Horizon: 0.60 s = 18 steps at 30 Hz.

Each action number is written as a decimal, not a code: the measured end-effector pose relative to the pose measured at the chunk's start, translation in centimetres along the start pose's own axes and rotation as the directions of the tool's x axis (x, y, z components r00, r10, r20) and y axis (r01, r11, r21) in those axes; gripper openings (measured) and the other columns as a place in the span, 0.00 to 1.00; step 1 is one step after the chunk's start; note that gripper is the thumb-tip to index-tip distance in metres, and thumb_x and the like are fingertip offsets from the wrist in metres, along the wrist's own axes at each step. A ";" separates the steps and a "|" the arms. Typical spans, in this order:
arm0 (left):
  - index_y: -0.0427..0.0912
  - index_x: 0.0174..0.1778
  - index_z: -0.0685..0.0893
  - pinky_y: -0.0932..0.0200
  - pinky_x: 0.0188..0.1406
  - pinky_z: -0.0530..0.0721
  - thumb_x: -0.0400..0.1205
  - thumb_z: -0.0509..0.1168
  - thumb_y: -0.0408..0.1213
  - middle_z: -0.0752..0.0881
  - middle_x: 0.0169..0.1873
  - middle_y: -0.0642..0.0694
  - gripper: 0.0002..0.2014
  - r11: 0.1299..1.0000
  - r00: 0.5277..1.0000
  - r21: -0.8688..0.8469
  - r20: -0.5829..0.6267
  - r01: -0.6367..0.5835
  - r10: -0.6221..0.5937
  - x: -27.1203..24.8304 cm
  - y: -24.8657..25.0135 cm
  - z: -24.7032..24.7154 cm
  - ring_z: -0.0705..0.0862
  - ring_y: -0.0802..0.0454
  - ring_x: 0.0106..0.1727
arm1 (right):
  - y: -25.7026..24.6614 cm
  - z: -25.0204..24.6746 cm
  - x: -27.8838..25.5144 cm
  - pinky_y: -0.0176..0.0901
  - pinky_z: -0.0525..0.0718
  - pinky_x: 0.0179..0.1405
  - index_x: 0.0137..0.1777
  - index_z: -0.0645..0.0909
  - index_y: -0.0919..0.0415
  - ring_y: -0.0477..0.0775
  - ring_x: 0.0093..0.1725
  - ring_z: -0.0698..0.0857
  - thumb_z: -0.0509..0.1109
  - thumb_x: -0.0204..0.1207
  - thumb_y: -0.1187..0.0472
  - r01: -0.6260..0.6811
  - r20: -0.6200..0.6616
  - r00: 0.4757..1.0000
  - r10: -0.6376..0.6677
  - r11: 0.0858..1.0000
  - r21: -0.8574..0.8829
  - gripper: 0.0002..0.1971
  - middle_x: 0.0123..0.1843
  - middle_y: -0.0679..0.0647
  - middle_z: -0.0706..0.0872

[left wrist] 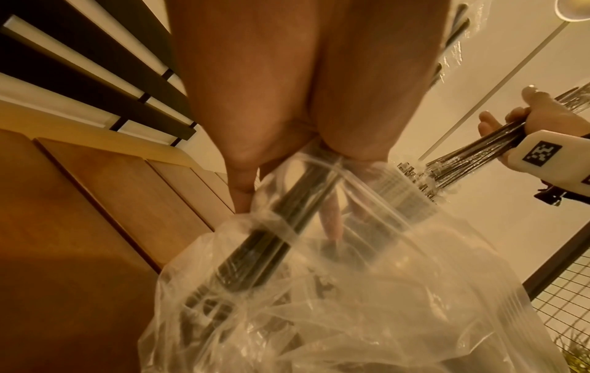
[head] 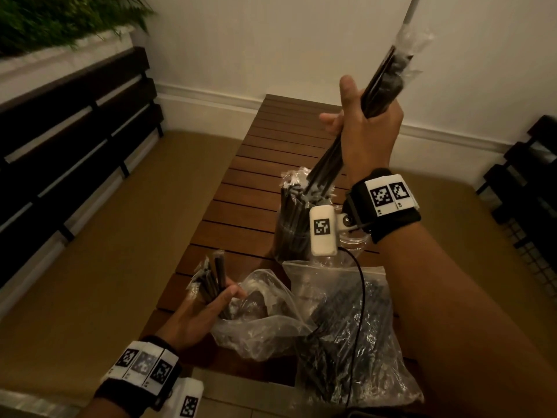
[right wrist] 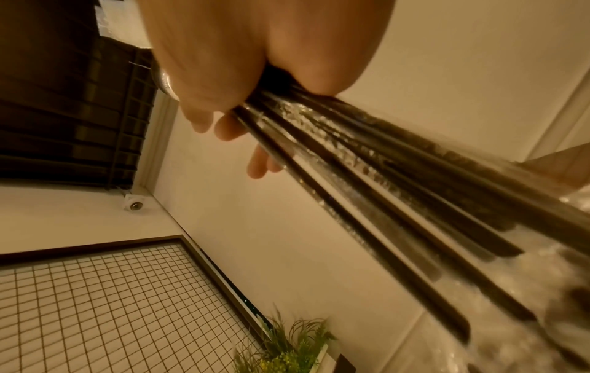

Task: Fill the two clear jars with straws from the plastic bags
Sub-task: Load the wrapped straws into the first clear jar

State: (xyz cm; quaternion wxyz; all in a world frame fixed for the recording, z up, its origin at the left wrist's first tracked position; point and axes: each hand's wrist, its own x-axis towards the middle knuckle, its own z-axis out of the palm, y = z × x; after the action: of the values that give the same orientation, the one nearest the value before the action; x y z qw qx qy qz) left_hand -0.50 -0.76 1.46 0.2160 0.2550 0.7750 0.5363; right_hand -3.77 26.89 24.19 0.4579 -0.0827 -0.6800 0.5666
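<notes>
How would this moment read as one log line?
right hand: grips straw bunch above filled jar | left hand: holds straws by open bag

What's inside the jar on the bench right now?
The jar is packed with upright dark wrapped straws, tops poking above the rim. Its base and far side are hidden by the wrist camera and plastic bag.

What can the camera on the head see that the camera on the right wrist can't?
Only the head view shows the left hand holding a few wrapped straws, the jar packed with straws, two plastic bags and the slatted wooden table. Only the right wrist view shows a wire grid panel and a small plant. Both show the right hand gripping a bundle of black straws.
</notes>
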 end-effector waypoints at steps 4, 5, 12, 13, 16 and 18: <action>0.46 0.52 0.89 0.56 0.61 0.80 0.87 0.56 0.52 0.87 0.53 0.50 0.18 1.000 1.000 0.023 0.007 -0.006 0.005 0.0 -0.2 -0.2 0.84 0.54 0.59 | -0.3 0.2 0.4 0.44 0.87 0.28 0.51 0.74 0.60 0.54 0.26 0.88 0.80 0.75 0.51 0.041 -0.060 0.997 -0.042 0.999 -0.019 0.19 0.39 0.57 0.83; 0.47 0.52 0.89 0.55 0.61 0.80 0.86 0.56 0.55 0.87 0.53 0.51 0.20 1.000 1.000 0.026 0.008 -0.012 0.012 0.0 -0.2 -0.2 0.85 0.54 0.59 | -0.2 0.3 0.6 0.44 0.87 0.28 0.53 0.73 0.59 0.54 0.27 0.86 0.80 0.74 0.52 0.058 -0.059 0.996 -0.060 0.997 -0.043 0.19 0.39 0.56 0.82; 0.46 0.51 0.89 0.58 0.58 0.82 0.87 0.57 0.45 0.88 0.53 0.51 0.15 1.000 1.000 0.024 -0.014 0.009 -0.009 0.0 0.2 -0.2 0.86 0.55 0.55 | 1.6 0.2 1.2 0.59 0.91 0.45 0.42 0.80 0.48 0.54 0.39 0.91 0.77 0.73 0.46 -0.008 -0.068 0.998 -0.004 0.984 -0.178 0.10 0.39 0.50 0.90; 0.46 0.51 0.89 0.58 0.57 0.82 0.87 0.57 0.44 0.88 0.53 0.50 0.14 1.000 1.000 0.021 -0.011 0.011 -0.011 0.0 0.2 -0.2 0.86 0.55 0.55 | 1.8 0.1 1.2 0.57 0.92 0.45 0.41 0.81 0.52 0.52 0.38 0.91 0.77 0.74 0.46 -0.017 -0.079 0.997 0.004 0.986 -0.166 0.12 0.37 0.51 0.91; 0.44 0.52 0.89 0.60 0.55 0.81 0.87 0.57 0.43 0.88 0.52 0.51 0.14 1.000 1.000 0.017 -0.013 0.010 -0.010 0.0 0.2 -0.1 0.86 0.56 0.54 | 2.4 0.1 0.9 0.47 0.92 0.38 0.46 0.83 0.67 0.49 0.33 0.93 0.78 0.76 0.47 -0.057 -0.069 0.996 0.051 0.995 -0.083 0.20 0.34 0.55 0.91; 0.44 0.52 0.89 0.61 0.55 0.80 0.87 0.57 0.43 0.88 0.51 0.51 0.14 1.000 1.000 0.016 -0.014 0.012 -0.011 0.0 0.2 -0.1 0.86 0.57 0.53 | 2.6 0.3 0.7 0.43 0.89 0.31 0.48 0.81 0.70 0.51 0.30 0.92 0.77 0.77 0.48 -0.071 -0.063 0.996 0.069 0.997 -0.039 0.21 0.33 0.55 0.88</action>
State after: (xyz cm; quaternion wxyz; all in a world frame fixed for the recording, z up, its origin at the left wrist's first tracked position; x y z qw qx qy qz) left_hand -0.50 -0.78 1.71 0.2118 0.2486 0.7822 0.5306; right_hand -5.40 28.03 22.34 0.4568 -0.1334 -0.6738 0.5652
